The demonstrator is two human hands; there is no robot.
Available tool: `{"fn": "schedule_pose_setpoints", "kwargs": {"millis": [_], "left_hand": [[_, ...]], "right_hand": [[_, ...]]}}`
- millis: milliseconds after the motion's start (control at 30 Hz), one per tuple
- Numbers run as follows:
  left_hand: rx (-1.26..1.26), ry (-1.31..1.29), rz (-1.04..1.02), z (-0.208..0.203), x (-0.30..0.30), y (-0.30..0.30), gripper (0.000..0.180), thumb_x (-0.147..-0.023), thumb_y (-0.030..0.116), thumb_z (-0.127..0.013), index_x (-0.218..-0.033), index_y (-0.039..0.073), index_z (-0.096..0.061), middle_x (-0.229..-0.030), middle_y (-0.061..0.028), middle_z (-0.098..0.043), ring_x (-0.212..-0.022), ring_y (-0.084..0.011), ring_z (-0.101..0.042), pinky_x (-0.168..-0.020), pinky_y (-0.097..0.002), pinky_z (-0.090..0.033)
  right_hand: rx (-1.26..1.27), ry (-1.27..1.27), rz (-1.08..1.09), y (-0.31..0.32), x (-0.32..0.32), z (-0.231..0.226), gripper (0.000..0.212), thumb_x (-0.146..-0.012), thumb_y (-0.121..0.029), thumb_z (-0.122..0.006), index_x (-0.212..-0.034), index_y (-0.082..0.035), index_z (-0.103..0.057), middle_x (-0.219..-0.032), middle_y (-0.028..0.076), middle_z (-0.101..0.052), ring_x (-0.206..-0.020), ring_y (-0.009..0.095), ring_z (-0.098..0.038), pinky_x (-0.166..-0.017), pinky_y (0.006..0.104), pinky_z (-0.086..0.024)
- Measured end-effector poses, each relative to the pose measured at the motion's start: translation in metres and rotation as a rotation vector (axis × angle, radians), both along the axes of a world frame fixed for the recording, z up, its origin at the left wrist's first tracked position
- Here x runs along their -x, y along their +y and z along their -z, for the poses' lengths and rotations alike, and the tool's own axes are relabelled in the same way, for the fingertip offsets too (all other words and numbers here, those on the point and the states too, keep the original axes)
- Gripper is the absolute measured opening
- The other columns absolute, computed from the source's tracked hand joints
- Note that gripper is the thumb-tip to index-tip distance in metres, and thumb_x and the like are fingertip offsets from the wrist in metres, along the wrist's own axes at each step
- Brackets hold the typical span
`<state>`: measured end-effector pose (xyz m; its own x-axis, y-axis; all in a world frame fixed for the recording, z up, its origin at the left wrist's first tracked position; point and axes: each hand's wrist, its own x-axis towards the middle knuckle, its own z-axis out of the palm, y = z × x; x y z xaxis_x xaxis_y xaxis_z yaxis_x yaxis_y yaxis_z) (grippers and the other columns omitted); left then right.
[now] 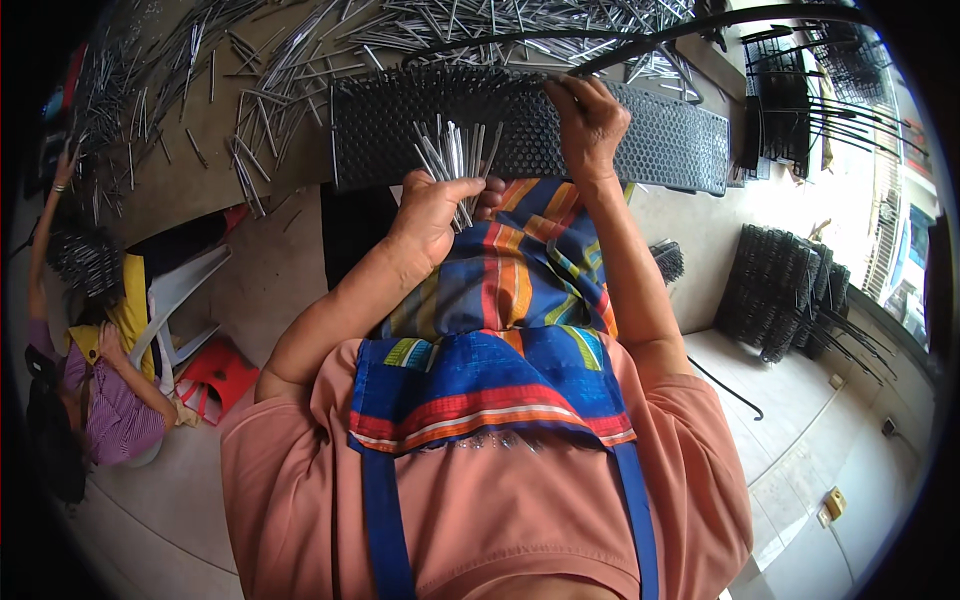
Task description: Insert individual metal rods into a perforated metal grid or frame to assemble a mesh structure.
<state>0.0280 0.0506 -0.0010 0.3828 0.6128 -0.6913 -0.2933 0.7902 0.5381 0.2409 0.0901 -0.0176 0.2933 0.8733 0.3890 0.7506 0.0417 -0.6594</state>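
Note:
My left hand (428, 212) is closed around a fanned bundle of thin silvery metal rods (455, 152), their upper ends sticking up past the thumb. In front of me lies a long black panel (660, 150) covered with rows of small round holes. Dark rod ends (440, 82) crowd along its far left edge. My right hand (590, 122) is at the panel's far edge, right of the middle. Its thumb and fingers are pinched together, and what they hold is too small to make out. A bent black bar (700, 30) passes just beyond those fingertips.
Loose metal rods (500, 28) lie scattered over the brown table (215, 170) beyond the panel. At the left, another person (120, 400) sits near a red stool (215, 380). Stacked black racks (780, 290) with protruding bars stand on the floor at the right.

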Motion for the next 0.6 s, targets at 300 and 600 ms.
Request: {"fn": "schedule_pose_setpoints", "kwargs": {"millis": [300,600], "left_hand": [[0.019,-0.062,-0.044,-0.002,-0.002,0.006,0.014,-0.083,-0.002,-0.060,-0.096,-0.004,-0.065,-0.089,-0.0165,-0.071,-0.073,-0.0209,-0.068,-0.061,-0.0310,-0.052],[0.074,-0.097,-0.041,0.005,0.002,0.003,0.023,-0.084,-0.002,-0.061,-0.106,-0.002,-0.065,-0.095,-0.0164,-0.071,-0.079,-0.0225,-0.069,-0.069,-0.0332,-0.055]], "right_hand": [[0.030,-0.111,0.022,0.009,-0.004,-0.011,0.016,-0.083,-0.023,-0.069,-0.090,-0.009,-0.075,-0.076,0.010,-0.066,-0.069,0.027,-0.067,-0.062,0.0337,-0.048],[0.097,-0.369,-0.081,0.008,-0.011,-0.024,0.018,-0.080,-0.022,-0.073,-0.093,-0.011,-0.075,-0.081,0.008,-0.069,-0.072,0.026,-0.069,-0.068,0.0340,-0.053]]}}
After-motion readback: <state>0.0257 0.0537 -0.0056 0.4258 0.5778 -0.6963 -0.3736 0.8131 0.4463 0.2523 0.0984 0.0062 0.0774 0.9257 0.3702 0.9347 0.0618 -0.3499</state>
